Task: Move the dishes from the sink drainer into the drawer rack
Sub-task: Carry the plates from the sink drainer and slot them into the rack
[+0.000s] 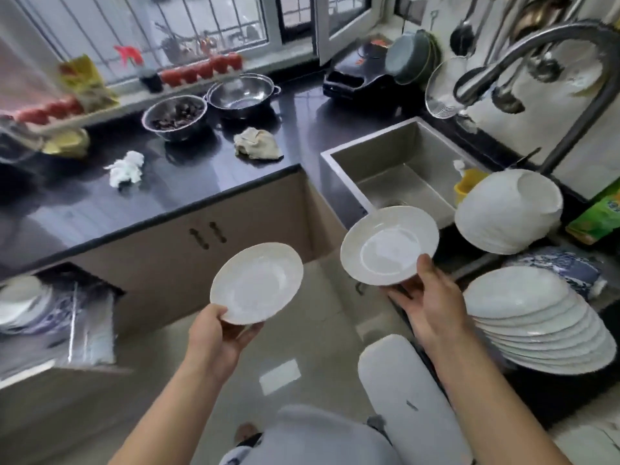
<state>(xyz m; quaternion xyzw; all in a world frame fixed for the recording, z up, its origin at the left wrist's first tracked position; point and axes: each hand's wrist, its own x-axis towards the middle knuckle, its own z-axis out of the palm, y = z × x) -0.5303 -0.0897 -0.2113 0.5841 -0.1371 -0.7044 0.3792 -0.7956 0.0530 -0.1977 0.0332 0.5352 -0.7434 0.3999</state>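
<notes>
The left hand (224, 325) pinches the near rim of a white plate (256, 283) over open floor in the middle. The right hand (427, 302) grips another white plate (389, 250) by its edge, just left of the stacked plates (536, 317) at the right. The open drawer rack (60, 307) sits at the far left.

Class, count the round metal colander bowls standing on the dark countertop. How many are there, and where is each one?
2. The metal colander bowl holding dark food stands left, near the windowsill; the empty metal colander bowl with handles sits just right of it. None seems hidden.
</notes>
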